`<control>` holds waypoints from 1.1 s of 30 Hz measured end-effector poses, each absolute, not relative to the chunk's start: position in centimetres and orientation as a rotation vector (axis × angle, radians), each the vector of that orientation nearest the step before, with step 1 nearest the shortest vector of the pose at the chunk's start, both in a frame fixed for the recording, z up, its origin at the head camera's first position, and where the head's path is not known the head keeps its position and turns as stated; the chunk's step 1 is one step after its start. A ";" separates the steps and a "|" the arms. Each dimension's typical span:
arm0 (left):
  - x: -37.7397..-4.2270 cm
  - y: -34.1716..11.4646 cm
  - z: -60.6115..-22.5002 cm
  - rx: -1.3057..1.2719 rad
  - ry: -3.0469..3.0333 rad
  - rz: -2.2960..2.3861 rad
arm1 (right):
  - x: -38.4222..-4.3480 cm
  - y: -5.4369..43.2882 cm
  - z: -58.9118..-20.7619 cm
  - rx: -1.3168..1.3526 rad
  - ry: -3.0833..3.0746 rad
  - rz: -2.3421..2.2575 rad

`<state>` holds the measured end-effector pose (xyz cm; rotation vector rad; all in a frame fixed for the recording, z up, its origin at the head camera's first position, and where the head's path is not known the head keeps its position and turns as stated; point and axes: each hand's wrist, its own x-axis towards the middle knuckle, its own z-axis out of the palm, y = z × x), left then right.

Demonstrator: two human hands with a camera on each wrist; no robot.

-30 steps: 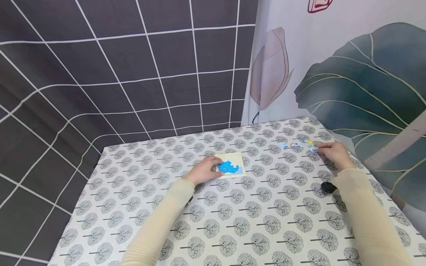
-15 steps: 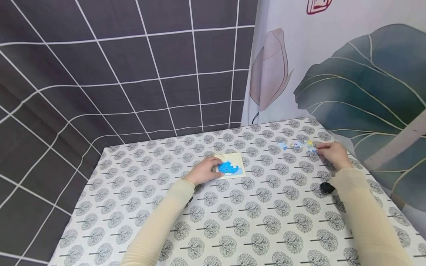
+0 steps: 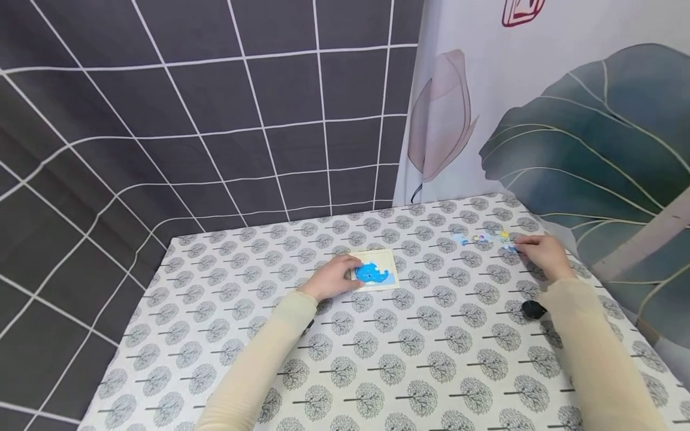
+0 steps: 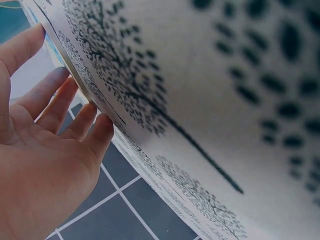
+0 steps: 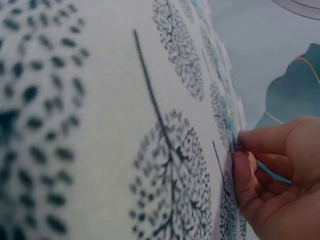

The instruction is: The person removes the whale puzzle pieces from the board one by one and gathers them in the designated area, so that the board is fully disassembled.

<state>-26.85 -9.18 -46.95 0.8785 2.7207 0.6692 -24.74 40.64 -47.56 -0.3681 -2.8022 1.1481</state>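
Note:
A pale puzzle board (image 3: 389,254) lies on the tabletop, with a blue animal-shaped picture (image 3: 371,273) on it. At the board's left side rests my left hand (image 3: 330,279), its fingers and thumb touching the edge. The left wrist view shows these fingers (image 4: 52,92) spread and only gently bent. Far to the right, my right hand (image 3: 544,256) has thumb and forefinger together on a small blue puzzle piece (image 3: 511,246). Beside it lie other light-blue puzzle pieces (image 3: 483,238), one bearing a yellow sun shape. The fingertips hide part of the pinched piece.
The table (image 3: 409,359) wears a white cloth printed with grey trees. A dark gridded curtain (image 3: 259,108) hangs behind and to the left. A pale leaf-printed curtain (image 3: 587,131) hangs along the right. A black object (image 3: 532,309) sits under the right wrist.
The whole head view has shifted very slightly. Both hands stay in place, the left at the board and the right at the puzzle pieces.

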 end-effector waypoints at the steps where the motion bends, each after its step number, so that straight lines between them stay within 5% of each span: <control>1: -26.8 -9.1 -46.9 0.879 2.720 0.671 | -24.7 40.7 -47.6 -0.371 -2.799 1.164; 15: -26.7 -8.9 -46.8 0.886 2.707 0.679 | -23.2 39.4 -47.0 -0.380 -2.721 1.193; 33: -26.6 -9.2 -46.7 0.889 2.717 0.686 | -24.9 31.5 -44.4 -0.132 -2.806 1.403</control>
